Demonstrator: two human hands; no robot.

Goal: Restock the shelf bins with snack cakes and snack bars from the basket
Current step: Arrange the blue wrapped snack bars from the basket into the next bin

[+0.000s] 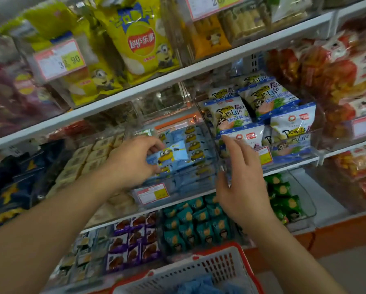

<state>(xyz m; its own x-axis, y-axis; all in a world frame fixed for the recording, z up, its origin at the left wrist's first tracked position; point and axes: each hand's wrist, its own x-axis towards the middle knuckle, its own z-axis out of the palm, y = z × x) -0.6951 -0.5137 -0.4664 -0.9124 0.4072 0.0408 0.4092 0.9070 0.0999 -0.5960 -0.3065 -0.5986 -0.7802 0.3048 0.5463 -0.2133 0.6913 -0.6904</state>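
My left hand [133, 160] grips a light blue snack cake packet [169, 154] with a yellow cartoon figure, holding it over the clear shelf bin [205, 183] that is stacked with several packets of the same kind. Beside that bin's right wall, my right hand [241, 179] is raised with straight fingers and holds nothing. Its fingertips reach the front of the neighbouring bin of white-and-blue packets [260, 115]. At the bottom edge sits the white basket with a red rim [220, 270], with more blue packets [199, 285] inside.
Bins of beige bars [88, 158], teal packets [194, 223], green packets [284, 198] and purple packets [133, 242] fill the nearby shelves. Yellow chip bags [139, 41] stand on the shelf above. Red packets [347, 81] fill the right side. Price tags hang on the bin fronts.
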